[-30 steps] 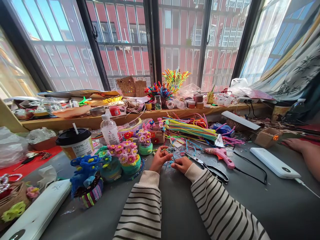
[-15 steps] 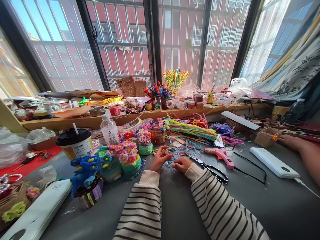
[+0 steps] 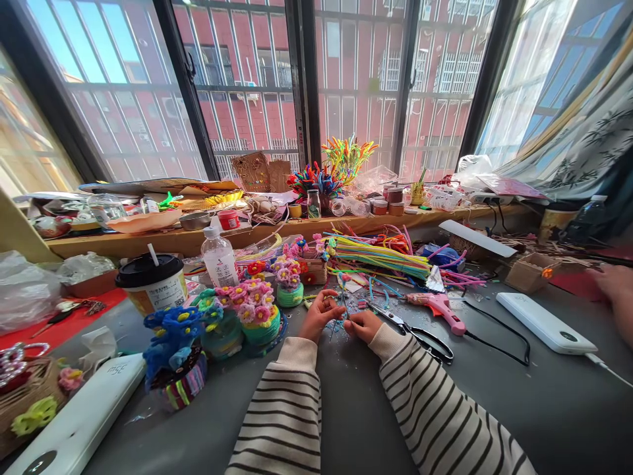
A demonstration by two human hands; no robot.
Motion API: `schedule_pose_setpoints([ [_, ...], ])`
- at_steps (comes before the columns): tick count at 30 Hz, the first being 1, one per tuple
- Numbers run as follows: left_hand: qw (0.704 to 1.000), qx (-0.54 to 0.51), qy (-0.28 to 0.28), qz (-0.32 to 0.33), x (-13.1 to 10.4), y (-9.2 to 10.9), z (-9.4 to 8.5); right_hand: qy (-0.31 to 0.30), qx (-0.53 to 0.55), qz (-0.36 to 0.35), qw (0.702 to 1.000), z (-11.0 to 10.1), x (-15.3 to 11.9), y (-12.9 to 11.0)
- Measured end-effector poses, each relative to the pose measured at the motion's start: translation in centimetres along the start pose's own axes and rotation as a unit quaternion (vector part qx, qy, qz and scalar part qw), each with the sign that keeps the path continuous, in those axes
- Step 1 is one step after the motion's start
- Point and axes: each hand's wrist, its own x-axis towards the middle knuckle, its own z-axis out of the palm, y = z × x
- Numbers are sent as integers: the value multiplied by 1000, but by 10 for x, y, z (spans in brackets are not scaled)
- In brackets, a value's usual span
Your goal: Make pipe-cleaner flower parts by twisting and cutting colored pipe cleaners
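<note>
My left hand (image 3: 322, 313) is closed in a pinch over the middle of the dark table, its fingertips on a thin pipe-cleaner stem (image 3: 345, 300). My right hand (image 3: 363, 326) pinches the lower part of the same stem, close to the left fingertips. A small blue and pink tip shows at the top of the stem; the fingers hide part of it. Blue fuzz clippings (image 3: 337, 343) lie scattered beneath. Just right of my right hand are scissors (image 3: 418, 336) with black handles, and beyond them a pink glue gun (image 3: 445, 313).
Left of my hands stand pink pipe-cleaner flowers (image 3: 254, 303), blue flowers (image 3: 173, 333), a bottle (image 3: 217, 257) and a drink cup (image 3: 153, 284). Behind lies a pipe-cleaner bundle (image 3: 380, 254). To the right are a power bank (image 3: 544, 323), a cardboard box (image 3: 527, 272) and another person's hand (image 3: 616, 290).
My hands stay almost in place, still pinching the stem. The other person's hand has moved right, away from the cardboard box, and a red piece now shows beside it. The view shifts slightly.
</note>
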Motion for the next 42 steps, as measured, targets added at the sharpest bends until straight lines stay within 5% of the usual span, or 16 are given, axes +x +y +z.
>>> schedule_pose_setpoints([
  [42,1000,7,12,-9,-1,0,-1,58,-7,0,998,-4,-1,-1],
])
